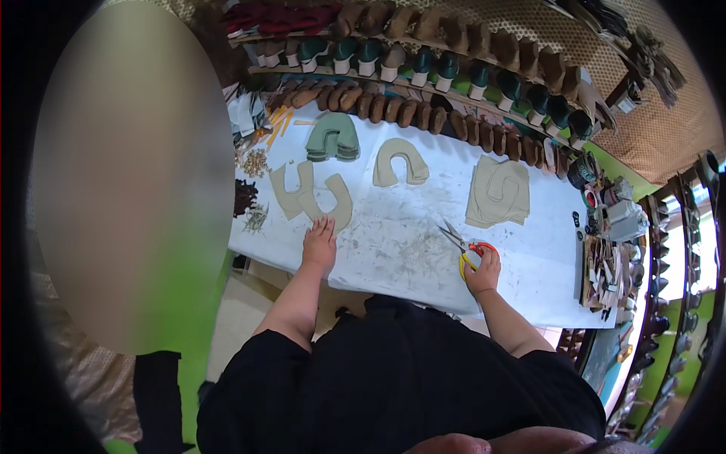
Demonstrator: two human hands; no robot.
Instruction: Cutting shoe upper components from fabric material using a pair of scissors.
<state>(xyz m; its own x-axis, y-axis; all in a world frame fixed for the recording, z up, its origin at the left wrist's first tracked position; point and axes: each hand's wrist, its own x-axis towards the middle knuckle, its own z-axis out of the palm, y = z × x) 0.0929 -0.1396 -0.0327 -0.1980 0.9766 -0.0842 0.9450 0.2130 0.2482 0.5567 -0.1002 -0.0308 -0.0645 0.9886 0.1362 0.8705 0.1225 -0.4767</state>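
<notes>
My right hand (484, 272) grips a pair of scissors (456, 240) with one red and one yellow handle loop. Their blades are spread apart and point to the far left, over the white table covering. At the left, my left hand (320, 246) lies flat with its fingers out, touching the near end of a beige U-shaped piece (342, 198). That piece overlaps another beige curved piece (287, 189). Farther back are a beige arch-shaped piece (401, 155) and a stack of green arch-shaped pieces (333, 136). To the right lies a pile of beige sheet pieces (476, 200).
Rows of shoes and green-and-white heeled forms (420, 64) fill shelves behind the white table (408, 257). Small brown bits (255, 163) and yellow sticks (278, 125) sit at the left. Jars, tape and a box of scraps (601, 276) line the right edge.
</notes>
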